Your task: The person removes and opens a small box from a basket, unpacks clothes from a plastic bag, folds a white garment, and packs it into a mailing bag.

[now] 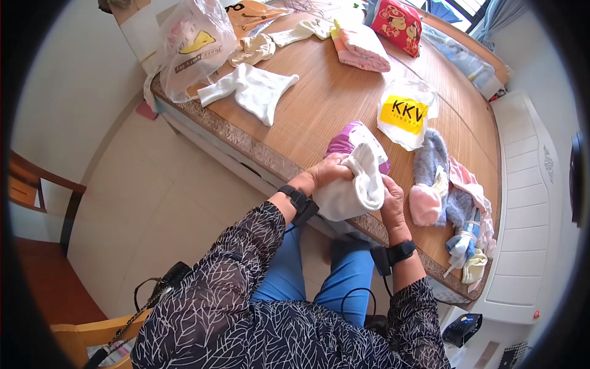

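A bunched white cloth garment [345, 202] hangs between my two hands at the bed's front edge, one end folded into a loop; its exact kind does not show. My left hand [330, 172] is closed on its upper left part. On the garment's right edge, my right hand [393, 195] is closed, with the fingertips partly hidden. Just behind the garment lies a purple and white package [345, 139], partly covered by it. Farther right are a fuzzy grey garment [430, 157] and a pink rolled piece [424, 204].
The wooden-slat mat [319, 98] carries a white long-sleeved top [253, 92], a clear plastic bag [198, 46], a KKV bag [405, 117], a folded pink blanket [362, 49] and a red cushion [396, 26]. A white headboard [522, 203] borders the right side.
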Motion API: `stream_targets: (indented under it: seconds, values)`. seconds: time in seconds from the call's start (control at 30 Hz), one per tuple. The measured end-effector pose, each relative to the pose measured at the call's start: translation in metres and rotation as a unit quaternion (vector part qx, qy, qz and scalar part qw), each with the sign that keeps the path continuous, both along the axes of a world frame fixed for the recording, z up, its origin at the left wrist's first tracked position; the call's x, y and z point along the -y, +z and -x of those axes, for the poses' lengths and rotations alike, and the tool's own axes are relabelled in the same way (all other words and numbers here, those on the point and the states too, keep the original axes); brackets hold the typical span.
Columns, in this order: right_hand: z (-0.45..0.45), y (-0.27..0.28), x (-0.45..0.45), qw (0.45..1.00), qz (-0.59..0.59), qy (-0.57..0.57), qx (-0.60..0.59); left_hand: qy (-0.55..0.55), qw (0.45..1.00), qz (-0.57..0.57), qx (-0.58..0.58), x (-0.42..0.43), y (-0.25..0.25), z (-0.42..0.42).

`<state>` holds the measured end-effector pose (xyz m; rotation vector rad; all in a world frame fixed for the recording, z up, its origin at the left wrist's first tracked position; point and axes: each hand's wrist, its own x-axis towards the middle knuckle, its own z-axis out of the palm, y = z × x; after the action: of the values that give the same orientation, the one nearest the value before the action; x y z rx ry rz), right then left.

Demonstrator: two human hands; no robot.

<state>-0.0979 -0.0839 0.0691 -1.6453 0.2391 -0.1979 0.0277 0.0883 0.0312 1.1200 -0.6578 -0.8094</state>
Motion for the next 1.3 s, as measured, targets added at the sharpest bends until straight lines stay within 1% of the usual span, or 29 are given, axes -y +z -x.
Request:
stream_targets:
  seconds: [0.1,0.13,0.2,0.23,0.3,0.33,0.43,0.47,0.57,0.6,0.63,0.67,0.73,0.83,0.87,0.97,1.0,1.03,1.07,1.1,1.13,1.2,1.3]
  values:
    - [0.002,0.003,-0.003,0.999,0.029,-0.019,0.01,0.01,1.0,0.013,-0.012,0.001,0.007,0.009]
    - [0.003,0.004,-0.005,0.997,0.062,-0.028,0.02,0.011,1.0,0.018,-0.021,0.002,0.008,0.011]
    - [0.003,0.006,-0.007,0.99,0.128,-0.045,0.042,0.044,0.999,-0.009,0.023,0.008,0.001,0.015]
    - [0.003,0.007,-0.006,0.976,0.202,-0.049,0.06,0.061,0.997,-0.023,0.045,0.011,-0.003,0.016]
    - [0.003,0.013,-0.009,0.933,0.343,-0.056,0.094,0.084,0.984,-0.1,0.121,0.012,-0.004,0.015]
    - [0.004,0.016,-0.015,0.925,0.352,-0.05,0.136,0.095,0.973,-0.14,0.156,0.012,-0.006,0.017]
    - [0.007,0.025,-0.021,0.891,0.434,-0.025,0.129,0.13,0.96,-0.149,0.197,0.016,-0.01,0.022]
    - [0.006,0.024,-0.021,0.878,0.457,-0.017,0.142,0.127,0.959,-0.151,0.202,0.018,-0.013,0.02]
    - [0.005,0.025,-0.022,0.836,0.52,0.001,0.173,0.225,0.952,-0.133,0.161,0.026,-0.014,0.025]
    - [0.005,0.029,-0.024,0.823,0.539,0.009,0.179,0.231,0.949,-0.144,0.157,0.024,-0.009,0.027]
    - [0.005,0.033,-0.026,0.808,0.558,0.017,0.186,0.26,0.935,-0.141,0.198,0.03,-0.023,0.022]
    - [0.006,0.036,-0.03,0.802,0.568,0.026,0.182,0.288,0.917,-0.137,0.239,0.041,-0.05,0.013]
    - [0.011,0.04,-0.038,0.789,0.587,0.042,0.176,0.32,0.89,-0.153,0.287,0.04,-0.052,0.015]
    - [0.019,0.047,-0.046,0.785,0.591,0.049,0.177,0.359,0.846,-0.188,0.348,0.039,-0.062,0.021]
    - [0.023,0.05,-0.05,0.784,0.592,0.048,0.182,0.325,0.869,-0.23,0.293,0.025,-0.03,0.031]
    - [0.048,0.068,-0.07,0.791,0.58,0.052,0.19,0.36,0.778,-0.253,0.449,0.001,-0.032,0.06]
    - [0.06,0.074,-0.079,0.796,0.569,0.056,0.2,0.353,0.749,-0.255,0.499,-0.015,-0.022,0.071]
    - [0.072,0.08,-0.089,0.807,0.547,0.066,0.211,0.354,0.791,-0.231,0.443,-0.031,-0.011,0.086]
    - [0.082,0.082,-0.097,0.818,0.53,0.071,0.211,0.357,0.827,-0.203,0.385,-0.051,0.018,0.101]
    - [0.09,0.081,-0.103,0.829,0.512,0.079,0.209,0.333,0.881,-0.188,0.278,-0.064,0.039,0.114]
    - [0.093,0.077,-0.106,0.831,0.51,0.082,0.204,0.349,0.86,-0.198,0.316,-0.068,0.031,0.115]
    - [0.092,0.058,-0.107,0.834,0.509,0.085,0.194,0.377,0.812,-0.214,0.391,-0.069,-0.005,0.111]
    - [0.089,0.023,-0.105,0.832,0.525,0.076,0.16,0.361,0.875,-0.234,0.222,-0.062,-0.048,0.109]
